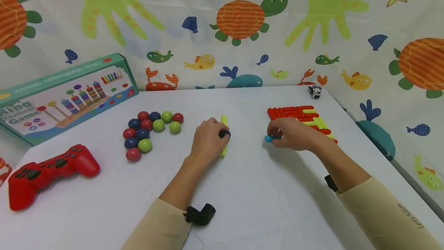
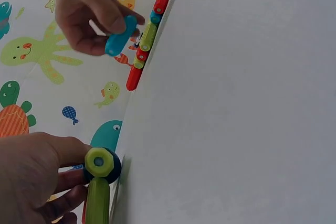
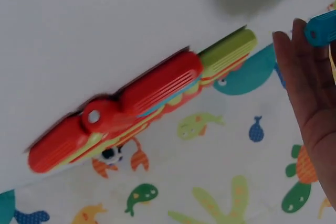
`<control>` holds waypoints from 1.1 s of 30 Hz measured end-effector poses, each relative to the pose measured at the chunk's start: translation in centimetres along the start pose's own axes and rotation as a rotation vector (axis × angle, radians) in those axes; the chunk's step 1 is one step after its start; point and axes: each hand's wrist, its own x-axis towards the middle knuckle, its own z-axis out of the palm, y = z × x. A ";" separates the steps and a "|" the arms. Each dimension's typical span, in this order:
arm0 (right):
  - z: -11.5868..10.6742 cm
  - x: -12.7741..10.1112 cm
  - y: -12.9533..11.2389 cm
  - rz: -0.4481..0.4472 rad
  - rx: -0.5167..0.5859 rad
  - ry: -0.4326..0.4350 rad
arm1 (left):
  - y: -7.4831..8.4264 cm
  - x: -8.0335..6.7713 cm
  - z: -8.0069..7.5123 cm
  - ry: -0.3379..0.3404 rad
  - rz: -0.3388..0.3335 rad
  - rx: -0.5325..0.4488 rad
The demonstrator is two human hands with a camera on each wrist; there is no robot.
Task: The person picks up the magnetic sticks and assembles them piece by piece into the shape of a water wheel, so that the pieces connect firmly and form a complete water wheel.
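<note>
My left hand point(image 1: 222, 137) grips a dark blue ball point(image 1: 225, 134) joined to two yellow-green sticks point(image 1: 224, 120) on the white table point(image 1: 243, 188). The left wrist view shows the ball point(image 2: 112, 168) behind a green stick end point(image 2: 98, 162), with my left hand point(image 2: 79, 174) curled round it. My right hand point(image 1: 274, 136) pinches a short blue stick point(image 1: 268, 139) just off the table, in front of a pile of red and yellow-green sticks point(image 1: 301, 115). The right wrist view catches the blue stick point(image 3: 320, 28) above my palm and the pile point(image 3: 152, 94).
A cluster of red, blue and green balls point(image 1: 150, 131) lies left of my left hand. A red game controller point(image 1: 52, 169) sits at the near left, a ring game box point(image 1: 66, 95) behind it. A small black-and-white figure point(image 1: 315, 91) stands at the table's far right corner.
</note>
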 end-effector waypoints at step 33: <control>2.8 9.3 -6.4 -0.138 -0.047 0.077 | -0.1 0.0 0.0 0.017 0.024 -0.005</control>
